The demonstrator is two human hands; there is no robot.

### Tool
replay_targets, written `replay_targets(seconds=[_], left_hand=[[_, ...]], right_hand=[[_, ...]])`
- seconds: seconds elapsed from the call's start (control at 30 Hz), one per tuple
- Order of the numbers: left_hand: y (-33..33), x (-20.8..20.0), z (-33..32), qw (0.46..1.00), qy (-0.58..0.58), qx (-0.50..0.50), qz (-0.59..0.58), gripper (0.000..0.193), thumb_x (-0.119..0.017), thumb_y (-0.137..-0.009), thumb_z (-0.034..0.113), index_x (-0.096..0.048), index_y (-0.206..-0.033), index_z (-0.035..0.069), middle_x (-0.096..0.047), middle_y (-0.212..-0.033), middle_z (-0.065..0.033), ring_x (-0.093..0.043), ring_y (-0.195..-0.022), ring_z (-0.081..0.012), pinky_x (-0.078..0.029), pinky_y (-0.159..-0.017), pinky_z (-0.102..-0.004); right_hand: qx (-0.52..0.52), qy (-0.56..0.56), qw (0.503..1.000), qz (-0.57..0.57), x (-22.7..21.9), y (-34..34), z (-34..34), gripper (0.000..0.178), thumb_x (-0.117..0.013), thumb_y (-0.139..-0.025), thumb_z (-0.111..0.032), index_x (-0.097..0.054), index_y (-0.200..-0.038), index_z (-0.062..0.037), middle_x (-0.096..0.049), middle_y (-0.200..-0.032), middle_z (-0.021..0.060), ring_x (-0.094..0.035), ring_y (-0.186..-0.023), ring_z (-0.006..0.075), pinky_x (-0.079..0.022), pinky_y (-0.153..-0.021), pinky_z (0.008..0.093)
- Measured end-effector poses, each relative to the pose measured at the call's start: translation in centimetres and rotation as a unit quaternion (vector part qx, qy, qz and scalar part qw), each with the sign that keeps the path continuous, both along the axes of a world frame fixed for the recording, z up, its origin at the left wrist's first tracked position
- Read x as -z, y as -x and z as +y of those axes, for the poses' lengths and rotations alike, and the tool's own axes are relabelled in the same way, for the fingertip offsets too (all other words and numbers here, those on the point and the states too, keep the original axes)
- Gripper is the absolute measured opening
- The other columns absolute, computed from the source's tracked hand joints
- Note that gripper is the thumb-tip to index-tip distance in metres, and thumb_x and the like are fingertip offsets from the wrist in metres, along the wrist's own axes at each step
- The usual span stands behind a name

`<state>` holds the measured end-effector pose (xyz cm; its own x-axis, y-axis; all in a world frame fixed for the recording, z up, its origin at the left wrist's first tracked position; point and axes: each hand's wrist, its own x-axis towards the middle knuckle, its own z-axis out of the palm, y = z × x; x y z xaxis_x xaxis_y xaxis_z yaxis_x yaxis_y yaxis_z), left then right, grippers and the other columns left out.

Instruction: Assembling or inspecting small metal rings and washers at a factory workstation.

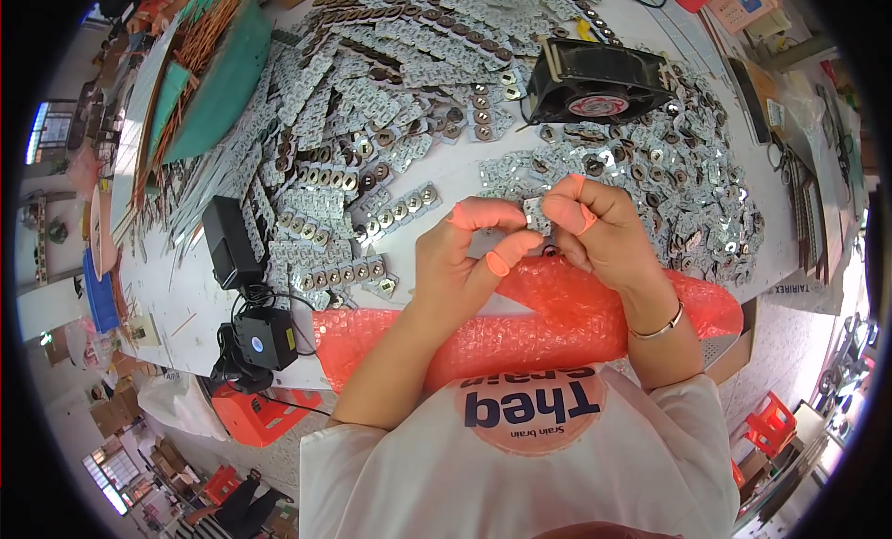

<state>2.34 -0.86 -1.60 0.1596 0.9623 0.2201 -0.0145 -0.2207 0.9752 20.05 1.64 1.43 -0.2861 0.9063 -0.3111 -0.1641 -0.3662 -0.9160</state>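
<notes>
A small silvery square metal piece [536,215] is pinched between both hands above the table's near side. My left hand [474,246] wears orange finger cots on thumb and forefinger and grips the piece's left edge. From the other side my right hand [593,225], also with orange finger cots, closes on it. Beneath the hands and wrists lies red bubble wrap [520,339] along the table's near edge. Joined strips of similar metal pieces [400,209] lie left of the hands. Loose single pieces [683,181] are heaped to the right.
A black fan [599,82] stands beyond the hands. At the left are a black box-shaped device [234,242], a second black unit with cables [269,339], and a green basin [228,74] with copper-coloured strips. Red plastic crates [260,416] sit below the table edge.
</notes>
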Motion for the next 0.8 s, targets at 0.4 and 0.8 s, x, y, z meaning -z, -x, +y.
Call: replay_targets(seconds=[0.4,0.8], left_hand=[[5.0,-3.6,2.0,0.868,-0.147,-0.089,0.467,0.029,-0.076,-0.065,0.011,-0.060,-0.089,0.005,-0.060,-0.095,-0.0089,-0.055,-0.085,-0.0302,-0.045,-0.073,-0.0404],[3.7,-3.7,1.3,0.964,-0.134,-0.091,0.213,0.034,-0.074,-0.068,0.002,-0.055,-0.097,0.004,-0.062,-0.099,-0.0100,-0.059,-0.081,-0.0170,-0.046,-0.063,-0.0230]], right_hand=[[0.033,-0.074,0.990,-0.113,-0.8,-0.3,0.0,0.019,-0.054,-0.092,-0.015,-0.062,-0.084,-0.0001,-0.057,-0.064,0.0030,-0.048,-0.047,0.0052,-0.035,-0.041,0.0182],[-0.118,-0.172,0.977,-0.049,0.1,-0.1,0.2,0.025,-0.058,-0.091,-0.021,-0.065,-0.097,0.0016,-0.060,-0.112,0.0111,-0.062,-0.086,0.0160,-0.052,-0.073,0.0255]])
